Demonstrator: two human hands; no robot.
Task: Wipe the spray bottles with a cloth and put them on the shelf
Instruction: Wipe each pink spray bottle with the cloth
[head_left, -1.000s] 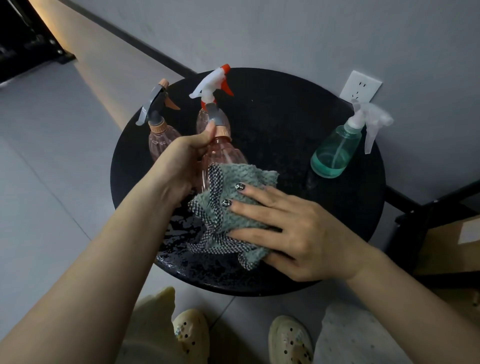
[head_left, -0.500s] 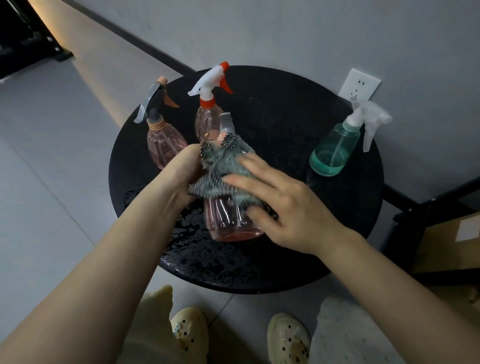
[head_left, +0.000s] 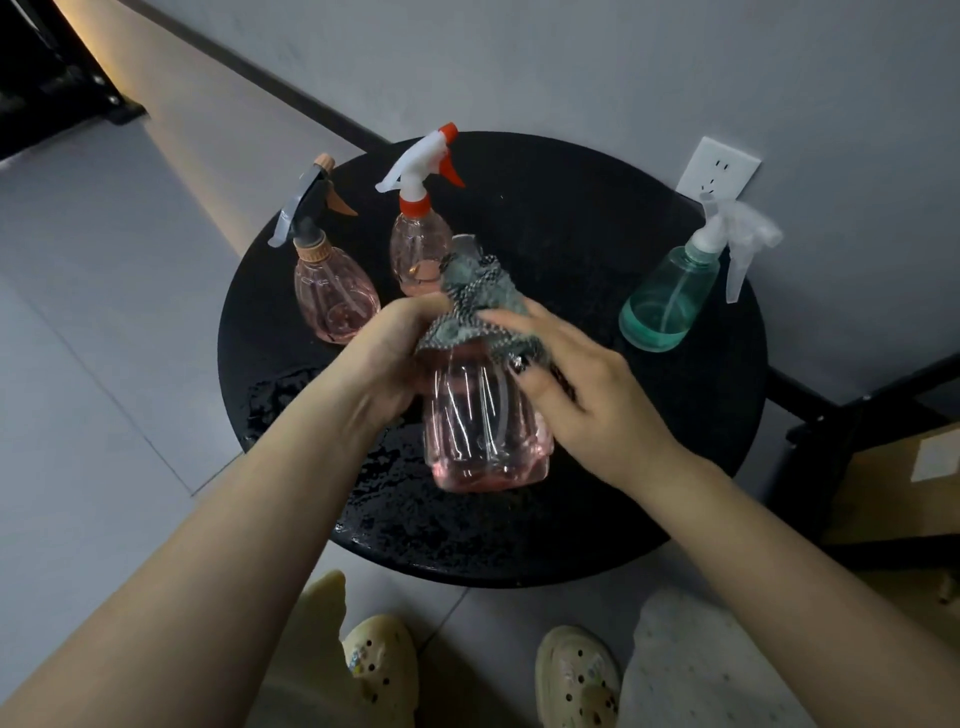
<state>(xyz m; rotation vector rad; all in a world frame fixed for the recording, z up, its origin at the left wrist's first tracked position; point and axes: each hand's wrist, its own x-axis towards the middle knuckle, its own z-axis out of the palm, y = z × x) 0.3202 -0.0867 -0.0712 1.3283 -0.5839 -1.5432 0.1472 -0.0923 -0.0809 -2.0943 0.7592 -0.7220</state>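
Over the round black table (head_left: 597, 249), a pink spray bottle (head_left: 483, 421) is gripped by the left hand (head_left: 387, 358); a grey cloth (head_left: 475, 306) (bunched around its neck) is pinched against it by the right hand (head_left: 587, 400). No label is seen, possibly hidden.

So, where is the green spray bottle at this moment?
In the head view the green spray bottle stands on the right side of the round black table, just below the wall socket, apart from both hands.
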